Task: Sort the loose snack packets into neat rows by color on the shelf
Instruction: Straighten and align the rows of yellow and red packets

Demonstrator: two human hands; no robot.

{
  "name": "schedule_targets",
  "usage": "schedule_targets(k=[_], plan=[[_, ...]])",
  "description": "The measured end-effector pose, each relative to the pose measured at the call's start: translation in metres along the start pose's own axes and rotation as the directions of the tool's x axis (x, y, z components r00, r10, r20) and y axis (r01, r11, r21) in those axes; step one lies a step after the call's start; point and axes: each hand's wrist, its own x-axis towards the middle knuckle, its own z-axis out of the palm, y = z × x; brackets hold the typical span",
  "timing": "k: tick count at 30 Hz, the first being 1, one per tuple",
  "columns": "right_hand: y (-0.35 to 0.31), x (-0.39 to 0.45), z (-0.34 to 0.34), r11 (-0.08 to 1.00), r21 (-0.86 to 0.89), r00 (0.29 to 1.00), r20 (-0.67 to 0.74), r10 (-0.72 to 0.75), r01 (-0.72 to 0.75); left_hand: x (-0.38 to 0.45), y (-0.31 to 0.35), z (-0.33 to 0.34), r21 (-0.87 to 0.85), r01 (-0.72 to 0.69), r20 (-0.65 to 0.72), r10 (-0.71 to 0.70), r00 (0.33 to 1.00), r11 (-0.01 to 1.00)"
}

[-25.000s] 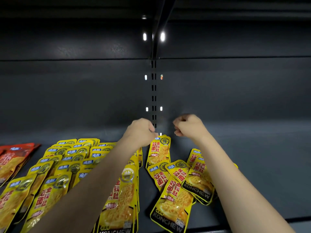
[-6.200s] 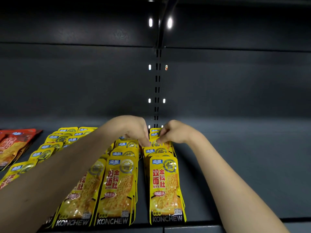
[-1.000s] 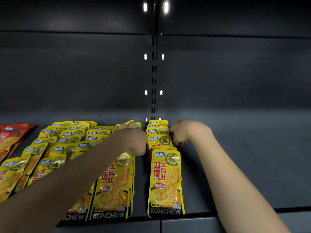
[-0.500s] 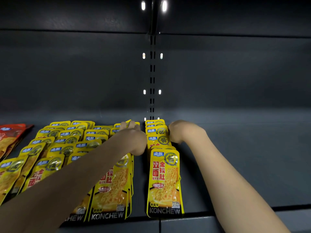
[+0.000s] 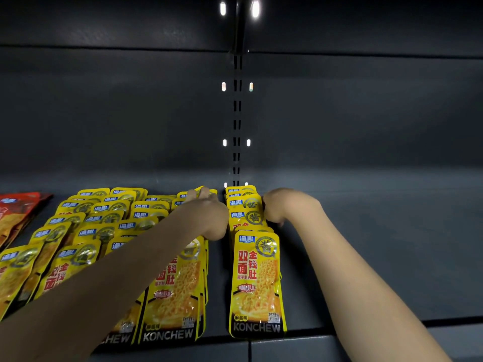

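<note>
While both arms reach deep into a dark shelf point(image 5: 379, 257), the scene reads left to right. Far left lie red packets point(image 5: 15, 218), then several rows of yellow packets point(image 5: 104, 220) running front to back. The left hand point(image 5: 206, 218) rests knuckles-up over the back of one yellow row; its fingers seem curled, but I cannot tell whether they hold anything. Just right stands the newest yellow row point(image 5: 256, 283), overlapped and straight. The right hand point(image 5: 277, 207), fingers curled, presses that row's right edge. Over the last second the hands have barely moved and the row has stayed aligned, so this looks like final squaring; seconds earlier they were pinching packets there.
</note>
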Motion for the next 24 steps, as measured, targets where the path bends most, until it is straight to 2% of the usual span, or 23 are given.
schedule_targets(k=[14, 24], plan=[[-0.002, -0.009, -0.001, 1.0, -0.011, 0.995, 0.098, 0.004, -0.003, 0.025, 0.002, -0.002, 0.13, 0.034, 0.007, -0.035, 0.999, 0.991], [-0.004, -0.014, -0.003, 1.0, -0.025, 0.994, 0.111, 0.019, -0.016, 0.024, 0.002, -0.003, 0.109, 0.038, 0.013, -0.039, 0.999, 0.993]])
